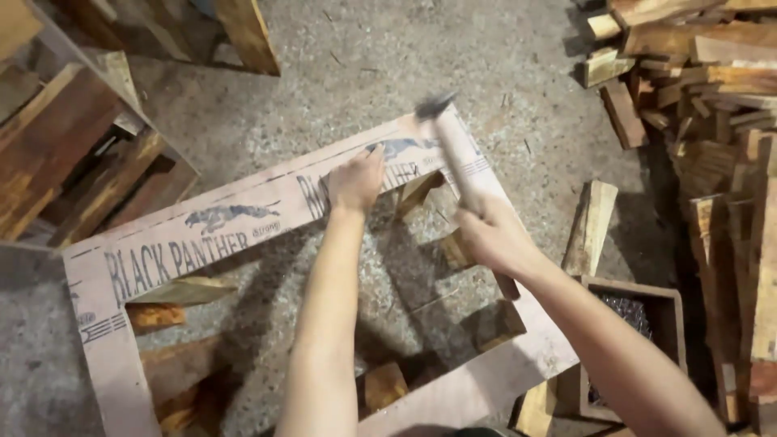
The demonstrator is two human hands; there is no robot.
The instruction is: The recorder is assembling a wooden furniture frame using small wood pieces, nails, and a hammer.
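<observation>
A rectangular frame of pinkish plywood strips (235, 214) with dark printing lies on the concrete floor, with wood blocks under its corners. My left hand (356, 180) presses flat on the frame's far strip, fingers together. My right hand (490, 235) grips the wooden handle of a hammer (453, 150). The hammer's dark head is blurred above the frame's far right corner.
A small wooden box (672, 303) with dark nails inside sits at the right, beside a loose wood block (589, 226). A heap of wood offcuts (712, 89) fills the right side. Stacked wooden frames (73, 154) stand at the left.
</observation>
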